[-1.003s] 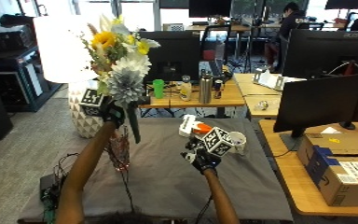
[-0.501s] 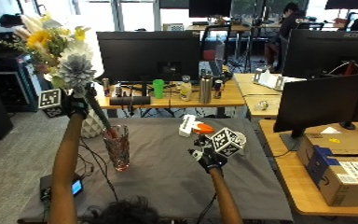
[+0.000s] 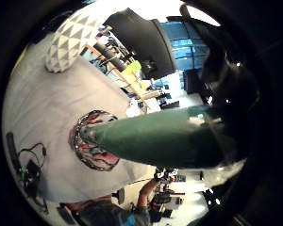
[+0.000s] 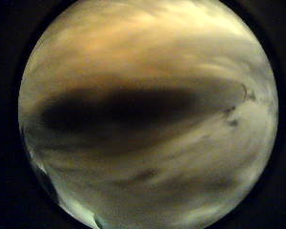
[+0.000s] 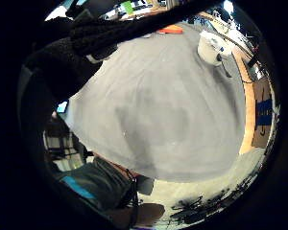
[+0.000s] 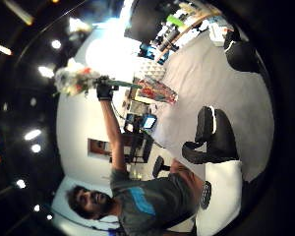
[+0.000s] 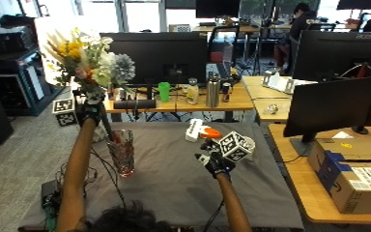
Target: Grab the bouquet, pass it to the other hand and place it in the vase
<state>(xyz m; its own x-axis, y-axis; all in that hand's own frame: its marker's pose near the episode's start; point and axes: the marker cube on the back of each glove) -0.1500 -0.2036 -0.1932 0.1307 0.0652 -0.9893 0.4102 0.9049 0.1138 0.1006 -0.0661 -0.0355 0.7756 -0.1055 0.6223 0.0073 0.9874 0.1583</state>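
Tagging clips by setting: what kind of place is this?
Most likely an open-plan office or lab: computer monitors on wooden desks, a cardboard box, and a cloth-covered work table.

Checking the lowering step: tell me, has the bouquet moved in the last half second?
Yes. The bouquet in the left hand has shifted right, its stems now nearly above the vase.

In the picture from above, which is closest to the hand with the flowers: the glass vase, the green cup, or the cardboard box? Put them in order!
From the left hand, holding the bouquet:
1. Glass vase, just below it on the grey table.
2. Green cup, on the wooden desk behind.
3. Cardboard box, far off at the right.
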